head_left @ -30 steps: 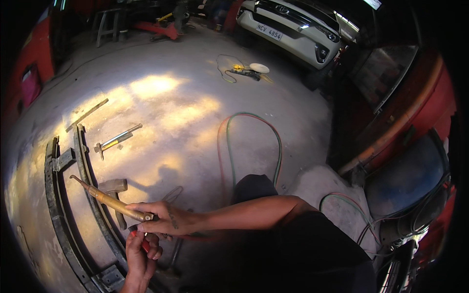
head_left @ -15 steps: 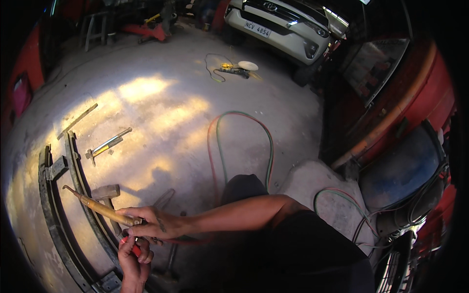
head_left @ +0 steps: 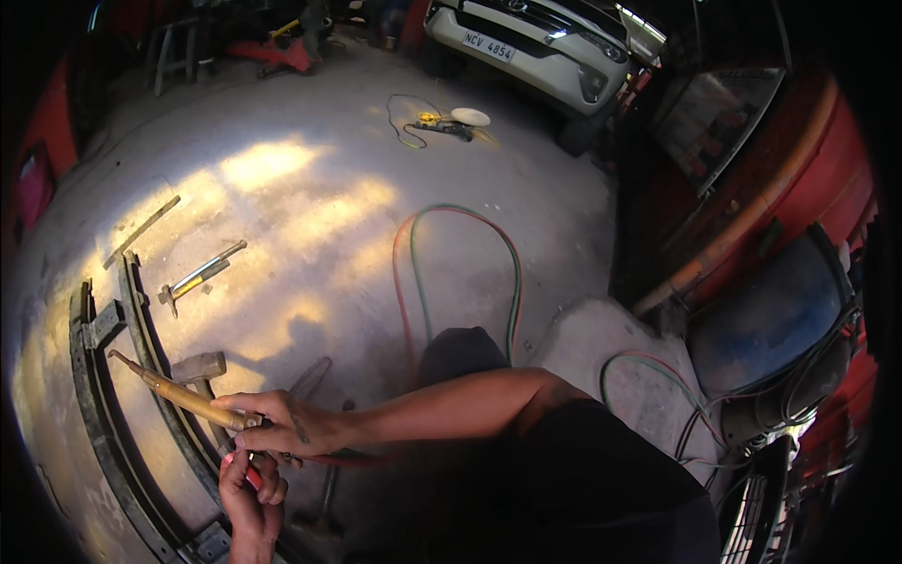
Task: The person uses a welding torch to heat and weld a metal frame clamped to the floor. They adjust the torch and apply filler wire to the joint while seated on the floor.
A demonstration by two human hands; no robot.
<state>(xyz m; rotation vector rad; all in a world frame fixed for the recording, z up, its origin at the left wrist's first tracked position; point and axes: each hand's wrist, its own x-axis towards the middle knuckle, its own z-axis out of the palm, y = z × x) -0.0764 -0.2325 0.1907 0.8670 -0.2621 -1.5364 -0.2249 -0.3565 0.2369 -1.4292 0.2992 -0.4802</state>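
Observation:
My right hand is wrapped around the rear of a brass gas torch, whose thin bent tip points to the upper left, above the metal rails. Just below it, my left hand is closed on a small red object, mostly covered by the fingers, so its exact kind is hidden. The two hands meet near the torch's valve end. Under the torch lies a sledgehammer on the concrete floor. A red and green twin hose runs by my right forearm.
Two long dark metal rails lie at left, joined by brackets. Beyond them are a hammer and a flat bar. Hose loops cross the floor. A power tool with a pad lies before a white car. A blue drum is at right.
Both hands and the torch shift slightly left in the view, along with the whole scene. The left fingers close a little further over the red object, which shows less now.

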